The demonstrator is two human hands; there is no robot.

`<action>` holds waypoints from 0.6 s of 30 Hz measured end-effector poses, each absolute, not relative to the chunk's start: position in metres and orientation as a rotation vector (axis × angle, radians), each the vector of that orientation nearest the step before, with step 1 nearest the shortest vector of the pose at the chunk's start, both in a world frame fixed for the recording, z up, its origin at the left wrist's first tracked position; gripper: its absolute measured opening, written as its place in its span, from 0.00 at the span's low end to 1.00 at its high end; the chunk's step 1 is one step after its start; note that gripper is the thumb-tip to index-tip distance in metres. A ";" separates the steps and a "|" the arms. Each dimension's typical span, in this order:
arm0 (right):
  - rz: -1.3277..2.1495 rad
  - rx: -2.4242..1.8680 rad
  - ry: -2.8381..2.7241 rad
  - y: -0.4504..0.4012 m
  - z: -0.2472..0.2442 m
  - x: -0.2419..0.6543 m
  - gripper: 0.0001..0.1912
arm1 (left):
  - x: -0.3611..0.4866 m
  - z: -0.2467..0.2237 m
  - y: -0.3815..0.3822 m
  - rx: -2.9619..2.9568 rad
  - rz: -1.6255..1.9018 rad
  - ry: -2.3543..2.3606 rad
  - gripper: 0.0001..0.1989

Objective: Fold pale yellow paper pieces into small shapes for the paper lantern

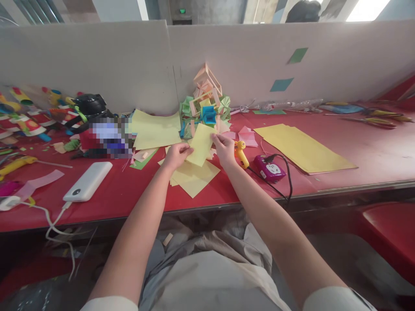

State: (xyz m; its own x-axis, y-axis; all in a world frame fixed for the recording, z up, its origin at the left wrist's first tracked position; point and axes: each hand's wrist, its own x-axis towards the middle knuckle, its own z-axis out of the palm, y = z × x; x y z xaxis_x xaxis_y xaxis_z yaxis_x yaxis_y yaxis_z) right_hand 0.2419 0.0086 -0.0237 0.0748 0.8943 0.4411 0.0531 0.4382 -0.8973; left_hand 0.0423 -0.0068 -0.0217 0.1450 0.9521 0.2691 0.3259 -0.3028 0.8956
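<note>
A small rectangle of yellow paper (201,144) is held up, tilted, between my two hands. My left hand (177,156) pinches its lower left edge between thumb and fingers. At the upper right edge, my right hand (224,149) grips it the same way. Beneath lie several loose yellow sheets (194,179) on the red table (136,194). Just behind my hands stands a pile of folded paper pieces in green, blue and peach (208,115), partly hidden by the held paper. A yellow glue gun (241,154) lies beside my right hand.
A purple power socket (270,167) with a black cable sits right of the glue gun, before stacked yellow sheets (304,147). On the left are a white power bank (88,181) and a black cap-like object (90,106). Pliers (369,122) lie far right. A grey partition (246,65) stands behind.
</note>
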 end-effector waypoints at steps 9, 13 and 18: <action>0.823 -0.926 -1.174 0.006 -0.018 0.244 0.26 | 0.042 -0.013 -0.012 1.667 1.110 1.106 0.22; 0.803 -0.913 -1.200 0.004 -0.018 0.243 0.25 | 0.040 -0.012 -0.011 1.644 1.118 1.182 0.19; 0.796 -0.933 -1.229 0.004 -0.020 0.241 0.24 | 0.040 -0.012 -0.012 1.646 1.103 1.233 0.16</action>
